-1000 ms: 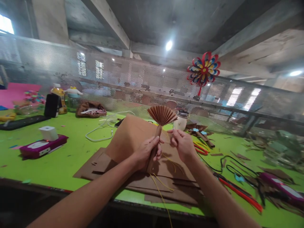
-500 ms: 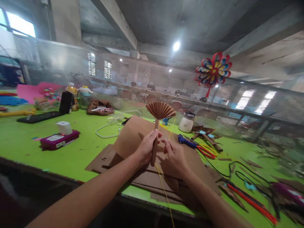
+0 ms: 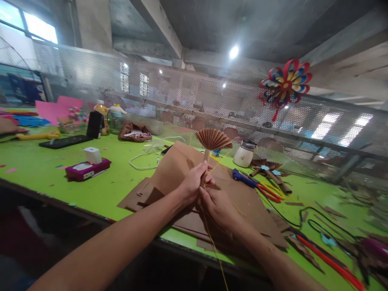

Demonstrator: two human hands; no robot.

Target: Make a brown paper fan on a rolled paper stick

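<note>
In my left hand [image 3: 195,180] is the stick handle of a brown pleated paper fan [image 3: 213,139], held upright with the pleats spread at the top. My right hand [image 3: 216,202] is closed at the lower end of the handle, its thumb and fingers pinched together there. A thin yellow string [image 3: 216,246] runs along the handle and hangs down past the table edge. What exactly the right fingertips grip, handle or string, is hidden. Brown cardboard sheets [image 3: 248,210] lie under both hands.
Blue-handled scissors or pliers [image 3: 244,178] and orange-handled ones [image 3: 271,194] lie right, near a white jar [image 3: 244,153]. A purple power strip [image 3: 87,169] with a white plug and a black phone [image 3: 95,124] stand left. A mesh partition [image 3: 176,93] rises behind; a paper flower [image 3: 286,85] hangs there.
My right hand has moved down and left from beside the handle to its lower end, closing there. The view has shifted slightly, so everything sits a little further right.
</note>
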